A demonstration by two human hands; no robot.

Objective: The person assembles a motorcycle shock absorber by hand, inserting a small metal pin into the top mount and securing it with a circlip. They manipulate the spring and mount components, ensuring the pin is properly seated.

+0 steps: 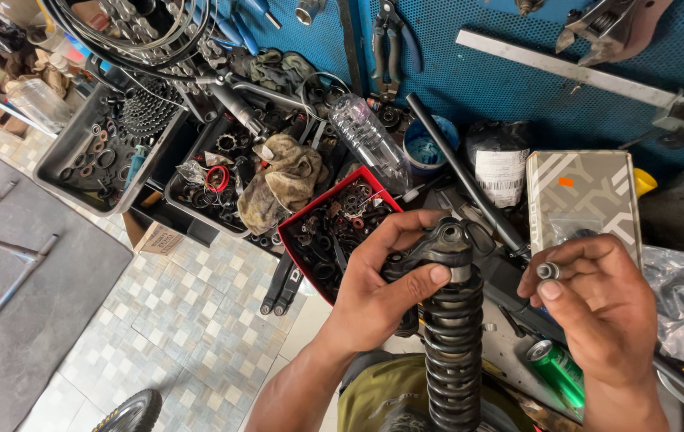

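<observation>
A cluttered bench ran across the far side under a blue pegboard (470, 48) hung with pliers (388, 40) and a metal bar (566, 70). At far left sat a grey tray (62, 152) of cogs and rings, then a black tray (186, 200) with a dirty rag (282, 184) draped over its right end, then a red tray (298, 248) of small dark parts just left of the hands. A clear bottle (366, 140) lay tilted behind the red tray, with a blue tub (426, 148) and a black rod (462, 172) to its right. A grey patterned box (586, 196) stood just beyond the right hand, a green can (558, 372) lay below that hand, and crumpled plastic (682, 296) sat at the right edge. Tiled floor (182, 320) and a dark mat (30, 296) filled the near left. The shock (454, 320), a black coil-spring unit, stood upright in the near middle, between the two hands. The left hand (374, 296) was closed round its top, fingers curled over the head and thumb pressed on the front. The right hand (606, 312) was just right of the shock and apart from it, thumb and forefinger pinching a small metal bushing (548, 271).
</observation>
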